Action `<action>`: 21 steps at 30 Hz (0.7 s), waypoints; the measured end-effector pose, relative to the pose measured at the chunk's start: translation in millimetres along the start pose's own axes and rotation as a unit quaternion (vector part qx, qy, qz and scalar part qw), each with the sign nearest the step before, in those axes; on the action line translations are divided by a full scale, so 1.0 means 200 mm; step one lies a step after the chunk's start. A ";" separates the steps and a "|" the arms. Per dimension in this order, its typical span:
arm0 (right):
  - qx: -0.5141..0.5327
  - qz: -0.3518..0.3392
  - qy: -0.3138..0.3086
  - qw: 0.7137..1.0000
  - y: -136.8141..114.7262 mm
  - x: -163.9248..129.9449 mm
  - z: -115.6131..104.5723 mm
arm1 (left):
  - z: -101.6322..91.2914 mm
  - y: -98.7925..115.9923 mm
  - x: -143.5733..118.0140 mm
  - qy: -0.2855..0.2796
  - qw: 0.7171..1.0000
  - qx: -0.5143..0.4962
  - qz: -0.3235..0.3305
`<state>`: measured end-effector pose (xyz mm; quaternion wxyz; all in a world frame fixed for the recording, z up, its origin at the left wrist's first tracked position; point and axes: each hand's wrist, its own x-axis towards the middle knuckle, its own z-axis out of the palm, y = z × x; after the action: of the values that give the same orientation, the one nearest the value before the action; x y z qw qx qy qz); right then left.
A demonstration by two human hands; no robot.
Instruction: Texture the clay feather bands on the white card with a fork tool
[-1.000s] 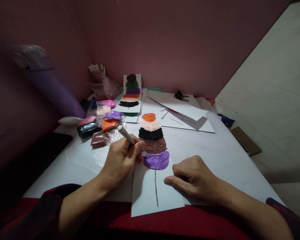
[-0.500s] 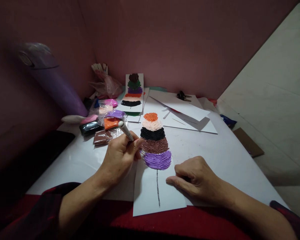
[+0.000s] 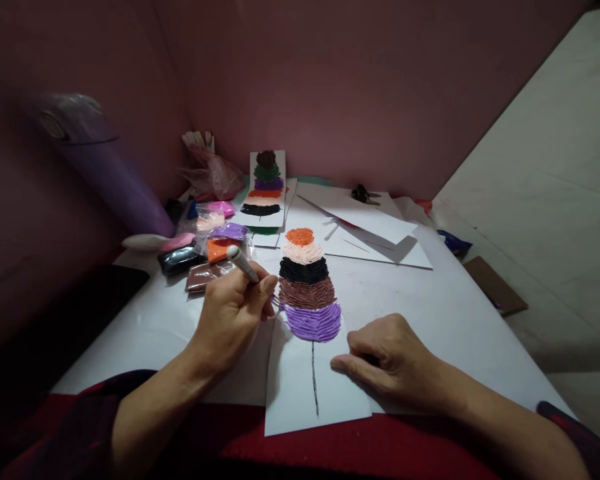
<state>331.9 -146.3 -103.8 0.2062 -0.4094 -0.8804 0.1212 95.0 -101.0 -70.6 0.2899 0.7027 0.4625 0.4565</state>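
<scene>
Gripping a slim tool (image 3: 242, 264) with fingers closed around its shaft, the left hand (image 3: 230, 317) sets the tip at the 9 o'clock edge of the clay feather (image 3: 307, 290), where brown meets purple. The right hand (image 3: 387, 353) lies loosely curled, holding nothing, fingertips pressing the white sheet (image 3: 295, 393) at the feather's 4 o'clock. Clay packets (image 3: 207, 247) sit at 10 o'clock; a finished feather card (image 3: 266, 190) stands at 12 o'clock.

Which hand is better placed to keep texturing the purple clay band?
Left. The left hand already grips the sculpting tool, its tip at the purple band's left edge. The right hand lies flat on the paper sheet, probably steadying it.
</scene>
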 end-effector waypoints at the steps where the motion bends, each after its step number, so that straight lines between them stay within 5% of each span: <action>1: 0.001 0.001 -0.001 1.000 0.00 0.00 0.00 | 0.00 0.00 0.00 0.011 1.000 -0.006 0.001; 5: 0.002 0.006 0.002 1.000 -0.01 0.00 0.00 | 0.00 0.01 -0.02 0.076 0.996 -0.037 0.015; 10: 0.008 0.010 0.004 1.000 -0.01 0.01 0.00 | 0.00 0.04 -0.06 0.148 0.981 -0.001 0.125; 13: 0.005 0.013 0.002 1.000 -0.01 0.00 0.00 | 0.01 0.05 -0.08 0.087 0.986 -0.047 0.138; 17: 0.008 0.011 0.001 1.000 0.00 0.00 0.00 | 0.03 0.06 -0.09 -0.044 0.990 -0.114 0.070; 21: 0.011 0.010 0.000 1.000 0.01 0.00 0.00 | 0.06 0.05 -0.09 -0.087 0.985 -0.151 0.021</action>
<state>332.2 -145.3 -104.7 0.2093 -0.4157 -0.8750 0.1334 107.3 -121.4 -74.3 0.4222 0.6971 0.3468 0.4643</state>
